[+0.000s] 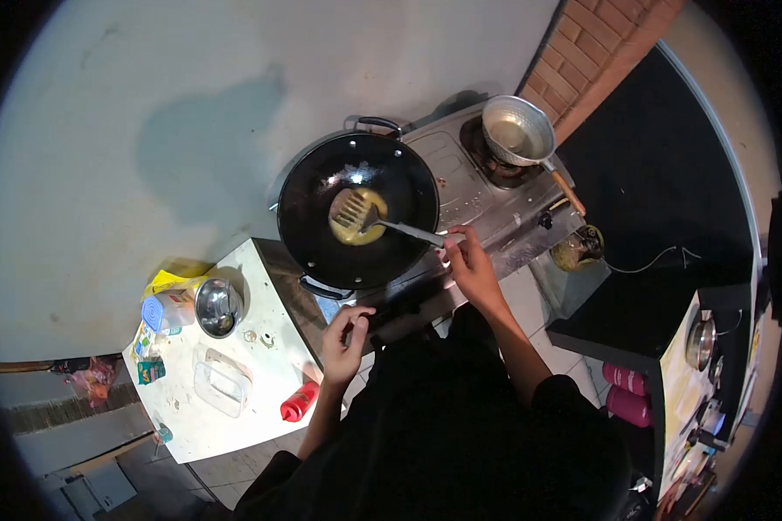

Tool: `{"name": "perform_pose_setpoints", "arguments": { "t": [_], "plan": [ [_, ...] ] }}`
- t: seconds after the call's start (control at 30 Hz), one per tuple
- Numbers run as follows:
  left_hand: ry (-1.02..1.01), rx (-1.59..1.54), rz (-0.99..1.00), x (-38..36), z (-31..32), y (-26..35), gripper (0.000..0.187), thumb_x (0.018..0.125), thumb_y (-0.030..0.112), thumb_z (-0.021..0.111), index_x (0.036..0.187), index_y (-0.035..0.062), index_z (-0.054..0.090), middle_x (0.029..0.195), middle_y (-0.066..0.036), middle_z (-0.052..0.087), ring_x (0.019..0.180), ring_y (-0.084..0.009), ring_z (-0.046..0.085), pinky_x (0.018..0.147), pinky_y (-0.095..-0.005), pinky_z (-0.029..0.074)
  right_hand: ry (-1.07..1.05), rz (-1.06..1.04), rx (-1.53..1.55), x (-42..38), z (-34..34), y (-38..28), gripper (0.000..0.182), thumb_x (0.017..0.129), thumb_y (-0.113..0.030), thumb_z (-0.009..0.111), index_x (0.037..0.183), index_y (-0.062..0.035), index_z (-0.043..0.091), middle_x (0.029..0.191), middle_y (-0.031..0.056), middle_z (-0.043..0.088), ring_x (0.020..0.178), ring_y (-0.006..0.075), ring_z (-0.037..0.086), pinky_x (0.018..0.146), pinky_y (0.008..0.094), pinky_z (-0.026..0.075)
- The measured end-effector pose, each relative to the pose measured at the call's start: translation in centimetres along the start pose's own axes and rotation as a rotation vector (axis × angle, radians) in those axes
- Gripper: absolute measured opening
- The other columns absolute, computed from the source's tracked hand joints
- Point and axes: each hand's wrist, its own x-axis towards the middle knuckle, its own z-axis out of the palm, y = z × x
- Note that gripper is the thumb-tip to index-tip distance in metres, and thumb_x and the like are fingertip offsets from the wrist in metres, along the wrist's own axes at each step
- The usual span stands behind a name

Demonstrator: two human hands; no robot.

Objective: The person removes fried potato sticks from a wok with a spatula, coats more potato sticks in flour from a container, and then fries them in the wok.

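A large black wok (321, 252) sits on the left side of the steel stove. Yellowish liquid (375, 201) lies in its middle, with a roundish brownish piece (342, 201) at the left of it. My right hand (471, 265) is closed on the grey handle of a slotted spatula (413, 232), whose head rests over the liquid. Near the wok's lower handle (323, 288), my left hand (346, 342) is held in the air with its fingers apart and nothing in it.
A saucepan (519, 130) with a wooden handle stands on the right burner. On the white table (208, 438) at left are a steel cup (218, 307), a clear container (222, 382), a red bottle (299, 402) and packets. Pink canisters (627, 405) stand at lower right.
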Motion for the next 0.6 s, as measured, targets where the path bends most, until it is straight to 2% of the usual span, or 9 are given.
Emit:
{"name": "perform_pose_setpoints", "arguments": {
  "t": [0.07,0.1,0.13,0.17,0.23,0.27,0.4,0.5,0.6],
  "plan": [
    [0.080,0.004,0.129,0.0,0.7,1.2,0.018,0.098,0.010,0.055,0.109,-0.0012,0.064,0.086,-0.003,0.053,0.080,-0.0118,0.052,0.074,-0.0249,0.040,0.105,-0.130,-0.160,-1.0,-1.2,-1.2,0.030,0.100,-0.026,0.056,0.117,-0.0026,0.052,0.082,0.0147,0.062,0.071,0.0231,0.062,0.066,0.0354,0.049],
    [0.130,0.036,0.219,0.0,1.2,2.1,0.025,0.100,0.017,0.052,0.114,-0.0017,0.061,0.096,-0.007,0.056,0.089,-0.0148,0.054,0.082,-0.0272,0.042,0.201,-0.254,-0.323,-1.6,-1.8,-2.2,0.028,0.099,-0.025,0.057,0.114,-0.0014,0.055,0.085,0.0164,0.063,0.073,0.0254,0.062,0.067,0.0363,0.049],
    [0.200,0.028,0.276,0.3,1.7,2.6,0.033,0.101,0.027,0.050,0.120,0.0001,0.057,0.106,-0.009,0.055,0.099,-0.0166,0.053,0.088,-0.0301,0.040,0.210,-0.306,-0.288,-2.4,-2.7,-3.6,0.023,0.098,-0.021,0.057,0.103,0.0004,0.060,0.092,0.0173,0.063,0.077,0.0283,0.061,0.071,0.0367,0.049],
    [0.272,0.018,0.335,0.6,2.4,3.1,0.043,0.102,0.037,0.047,0.125,0.0019,0.052,0.117,-0.011,0.055,0.109,-0.0184,0.052,0.094,-0.0330,0.039,0.219,-0.321,-0.288,-3.0,-3.5,-4.3,0.023,0.098,-0.021,0.057,0.103,0.0004,0.060,0.092,0.0173,0.063,0.077,0.0283,0.061,0.071,0.0367,0.049],
    [0.425,-0.113,0.446,1.6,4.5,4.6,0.058,0.100,0.050,0.043,0.137,0.0042,0.042,0.135,-0.014,0.048,0.126,-0.0227,0.046,0.103,-0.0359,0.035,0.010,-0.580,-0.137,-4.4,-5.0,-5.1,0.021,0.097,-0.020,0.058,0.098,0.0002,0.063,0.094,0.0149,0.064,0.079,0.0271,0.061,0.074,0.0356,0.049],
    [0.462,-0.184,0.476,2.0,5.4,4.9,0.063,0.102,0.051,0.039,0.144,0.0055,0.033,0.144,-0.016,0.043,0.134,-0.0263,0.042,0.109,-0.0368,0.033,-0.088,-0.572,-0.044,-5.5,-5.2,-5.9,0.020,0.096,-0.019,0.058,0.099,-0.0001,0.064,0.095,0.0142,0.064,0.083,0.0270,0.062,0.077,0.0351,0.048],
    [0.464,-0.548,0.542,2.8,10.7,8.1,0.070,0.100,0.056,0.038,0.148,0.0050,0.029,0.149,-0.018,0.038,0.136,-0.0285,0.039,0.113,-0.0391,0.028,-0.245,-0.689,0.099,-9.2,-4.0,-6.0,0.021,0.095,-0.016,0.058,0.106,-0.0009,0.066,0.106,0.0151,0.066,0.101,0.0301,0.062,0.091,0.0353,0.046],
    [0.402,-0.371,0.640,0.7,14.9,9.8,0.070,0.100,0.060,0.032,0.146,0.0060,0.030,0.149,-0.018,0.038,0.138,-0.0289,0.038,0.114,-0.0392,0.026,-0.393,-0.651,0.149,-13.0,-4.5,-5.9,0.029,0.093,-0.016,0.060,0.113,0.0052,0.062,0.114,0.0211,0.063,0.108,0.0346,0.059,0.099,0.0429,0.043],
    [0.551,-0.307,0.666,-2.2,17.2,10.1,0.070,0.100,0.062,0.028,0.140,0.0059,0.037,0.144,-0.019,0.044,0.137,-0.0296,0.040,0.114,-0.0427,0.026,-0.433,-0.750,0.077,-16.6,-7.4,-5.0,0.041,0.092,-0.017,0.062,0.124,0.0081,0.057,0.123,0.0251,0.059,0.114,0.0390,0.056,0.102,0.0455,0.041]
  ]
}}
